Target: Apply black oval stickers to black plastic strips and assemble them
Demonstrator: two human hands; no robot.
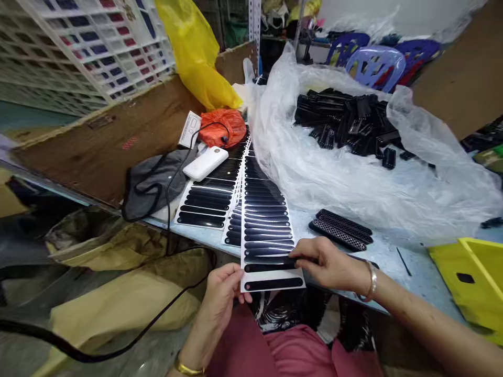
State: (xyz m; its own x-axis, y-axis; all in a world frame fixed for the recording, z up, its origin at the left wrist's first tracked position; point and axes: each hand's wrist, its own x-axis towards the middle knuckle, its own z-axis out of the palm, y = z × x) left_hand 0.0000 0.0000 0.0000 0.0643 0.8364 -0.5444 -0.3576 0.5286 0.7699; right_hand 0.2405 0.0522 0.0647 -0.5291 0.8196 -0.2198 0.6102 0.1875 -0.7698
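A long white backing sheet point(273, 276) with rows of glossy black strip stickers hangs a little over the table's front edge. My left hand point(223, 289) pinches its lower left corner between thumb and fingers. With thumb and forefinger closed, my right hand point(330, 263) grips the right end of a black strip sticker point(267, 267) near the sheet's bottom. Below that strip is a bare white band, then one more black strip point(271, 284). More sticker sheets point(206, 204) lie beneath and to the left. Beside my right hand rest black textured bars point(341, 229).
Clear plastic sheeting point(291, 141) spreads over the table under a heap of black plastic parts point(349, 120). A white power bank point(206, 163), an orange bag point(223, 128) and a grey cloth item point(155, 183) lie left. A yellow bin point(467, 283) stands right.
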